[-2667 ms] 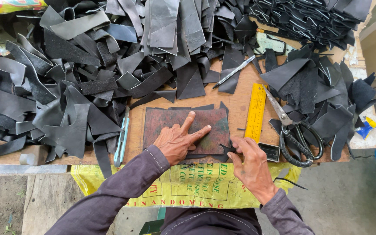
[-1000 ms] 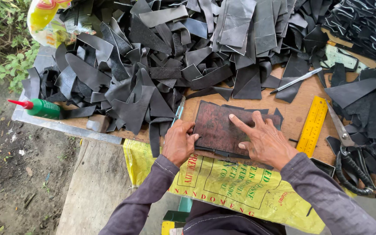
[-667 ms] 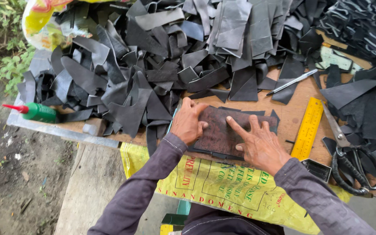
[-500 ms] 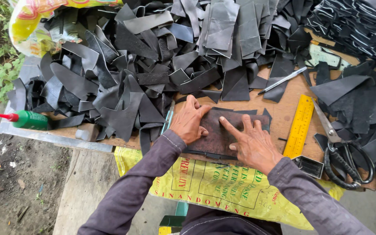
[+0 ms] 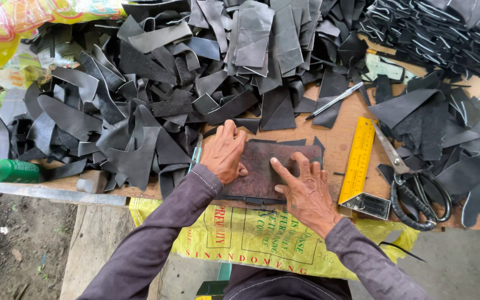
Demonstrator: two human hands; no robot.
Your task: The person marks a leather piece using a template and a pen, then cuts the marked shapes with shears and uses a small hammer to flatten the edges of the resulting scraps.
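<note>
On the bench, left hand (image 5: 224, 153) and right hand (image 5: 305, 189) pressed flat, open-palmed, on the brown rubber sheet (image 5: 268, 166); smoothing step, seemingly, steady pressure needed next

Heaps of black offcuts (image 5: 156, 105) cover the far bench (image 5: 340, 136); a yellow ruler (image 5: 359, 158) lies right, black-handled scissors (image 5: 412, 186) beside it, a green bottle (image 5: 12, 170) far left
</note>
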